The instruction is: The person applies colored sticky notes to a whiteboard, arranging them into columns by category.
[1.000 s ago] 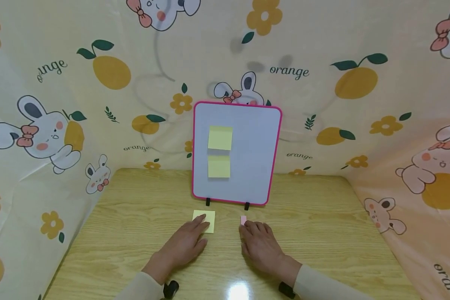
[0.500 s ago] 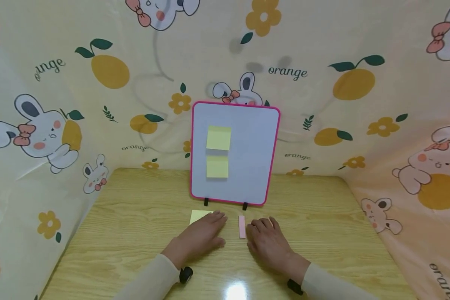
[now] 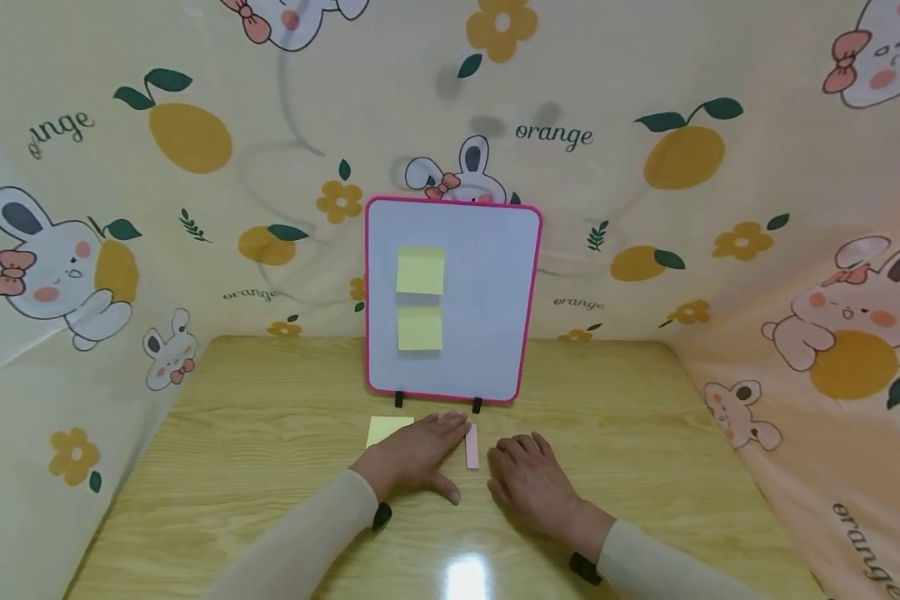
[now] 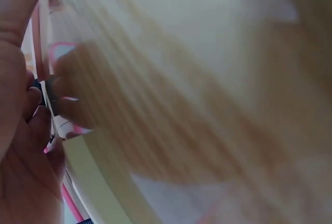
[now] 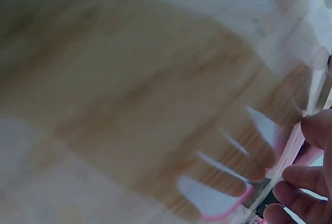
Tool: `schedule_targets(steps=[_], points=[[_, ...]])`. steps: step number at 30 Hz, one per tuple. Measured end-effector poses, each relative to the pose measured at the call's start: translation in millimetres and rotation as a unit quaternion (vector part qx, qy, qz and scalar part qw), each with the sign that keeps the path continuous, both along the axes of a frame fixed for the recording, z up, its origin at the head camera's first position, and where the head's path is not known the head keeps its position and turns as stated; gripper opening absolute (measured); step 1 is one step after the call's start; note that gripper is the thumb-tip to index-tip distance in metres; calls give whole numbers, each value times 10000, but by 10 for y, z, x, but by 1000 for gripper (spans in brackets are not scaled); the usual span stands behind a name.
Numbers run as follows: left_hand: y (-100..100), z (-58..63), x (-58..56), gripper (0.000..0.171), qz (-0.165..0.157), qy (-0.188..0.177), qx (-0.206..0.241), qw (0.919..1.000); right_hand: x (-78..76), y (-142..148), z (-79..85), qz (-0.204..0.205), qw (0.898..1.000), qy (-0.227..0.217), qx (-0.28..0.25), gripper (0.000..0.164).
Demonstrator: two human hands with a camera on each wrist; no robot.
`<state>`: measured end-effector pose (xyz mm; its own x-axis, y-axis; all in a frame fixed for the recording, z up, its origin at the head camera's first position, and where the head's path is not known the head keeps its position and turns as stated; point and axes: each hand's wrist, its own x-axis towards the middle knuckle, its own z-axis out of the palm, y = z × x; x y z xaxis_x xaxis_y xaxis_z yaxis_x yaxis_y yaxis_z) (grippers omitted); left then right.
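Just beside the left grip (image 3: 417,455) lies a pink strip (image 3: 472,450).

Table (image 3: 615,433) was light wood-grain, glossy. Whiteboard (image 3: 487,300) stood upright on it, on two black feet (image 3: 399,399). Yellow sticky note (image 3: 382,428) lay flat in front, partly hidden; narrow pink strip (image 3: 472,451) lay to its right, well short of the table's edges.

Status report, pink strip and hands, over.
Left grip by pink strip, contact unclear. Right grip apart from it. Strip on table. Left grip partly hides nearest yellow note.
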<state>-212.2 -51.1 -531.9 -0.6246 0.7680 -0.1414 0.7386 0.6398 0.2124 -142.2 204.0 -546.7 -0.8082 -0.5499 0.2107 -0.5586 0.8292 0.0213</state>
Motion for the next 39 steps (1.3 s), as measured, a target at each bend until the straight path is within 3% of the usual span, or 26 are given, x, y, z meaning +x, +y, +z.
schedule_targets(steps=[8,14,22,39], points=[[-2,-1,-79,119,-57,-89,-61,9999,-149,12,26,806,9960,238,-312,34],[5,-25,-118,119,-55,-192,-35,9998,-273,-5,51,1179,9927,-13,-250,32],[14,-32,-130,119,-36,-285,-52,9996,-364,-43,31,1167,9929,124,187,34],[36,-75,-126,122,21,-391,-65,9992,-358,-64,-17,1173,9923,44,403,26]])
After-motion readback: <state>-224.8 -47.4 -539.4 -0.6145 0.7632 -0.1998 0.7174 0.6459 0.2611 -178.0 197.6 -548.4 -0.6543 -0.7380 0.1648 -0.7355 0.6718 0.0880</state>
